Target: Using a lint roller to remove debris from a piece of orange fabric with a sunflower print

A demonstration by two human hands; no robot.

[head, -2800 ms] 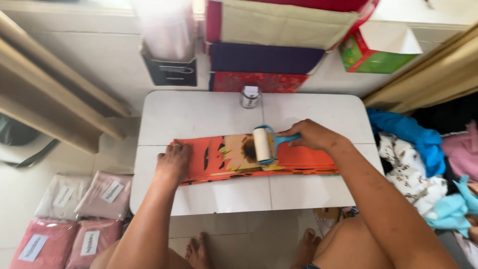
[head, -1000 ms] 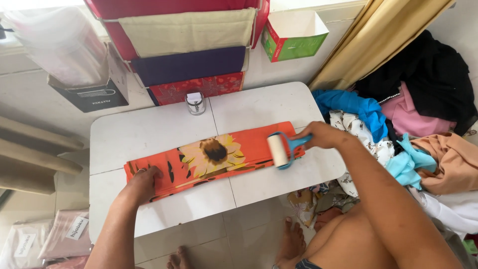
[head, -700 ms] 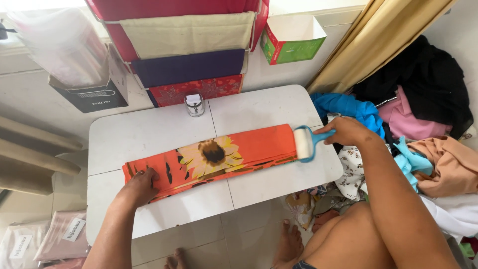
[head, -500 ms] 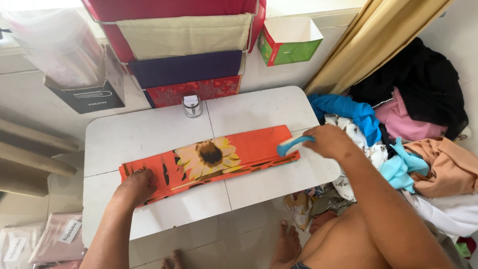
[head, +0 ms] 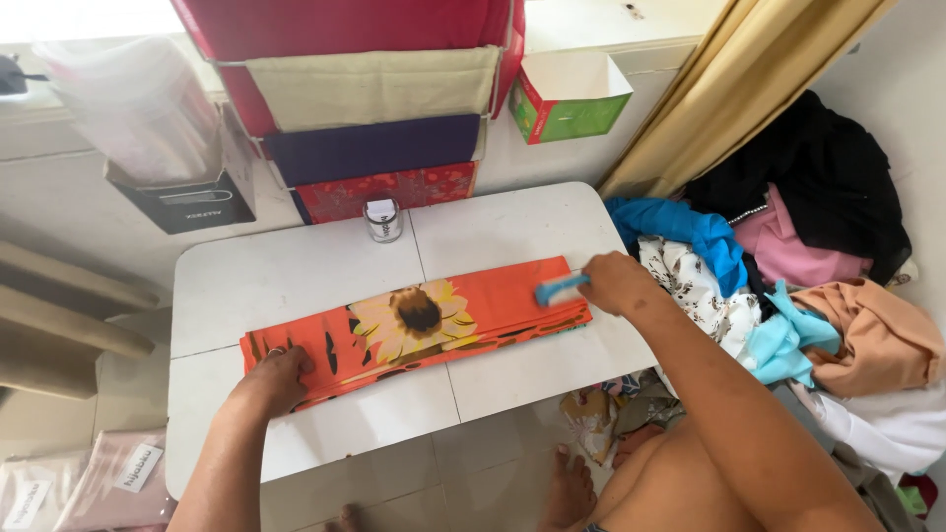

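Note:
A folded orange cloth [head: 493,305] with a yellow sunflower print lies lengthwise across a small white table [head: 296,266]. My left hand [head: 274,377] presses flat on the cloth's left end. My right hand [head: 611,284] is at the cloth's right end, closed around the blue handle of a lint roller [head: 560,289]. Only the handle shows; the roller head is hidden by my hand.
A small jar with a silver lid [head: 382,219] stands at the table's far edge. Stacked fabric boxes [head: 374,118] and a red-green carton [head: 567,99] sit behind. A heap of clothes [head: 788,286] lies to the right, packaged cloths [head: 89,478] at bottom left.
The lint roller ran rightward along the cloth to its right end, then came back slightly. My left hand kept pressing the left end. The camera view shifted a little.

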